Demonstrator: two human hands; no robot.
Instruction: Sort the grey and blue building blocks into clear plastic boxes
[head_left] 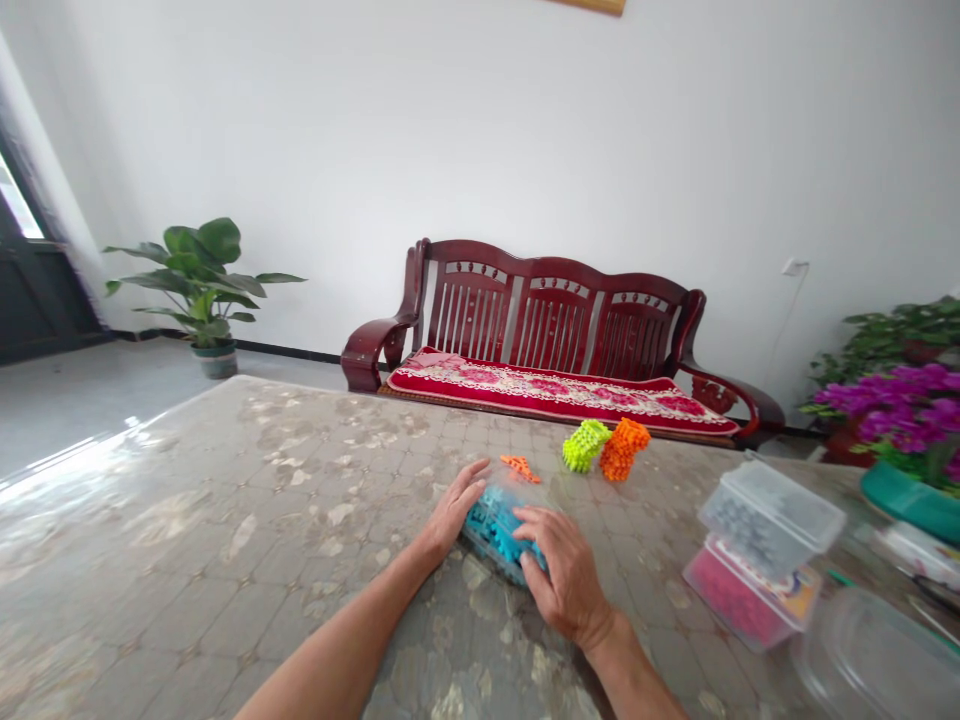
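Across the glossy table top (225,520), near its front edge, I'm grasping blue interlocking plastic blocks (487,530): my left hand (454,508) presses their side, my right hand (566,578) curls over them. Just beyond lie an orange piece (520,467), a green block stack (585,445) and an orange block stack (624,448); a lidded plastic box (772,515) sits toward the right edge.

Single head-worn camera, looking out from the person's own head — faces forward and tilts down, close above the left hand (454,510) and right hand (566,578) on the table top (225,500); its wide field reaches a dark red wooden bench (551,320) and white wall (450,130), farther off.
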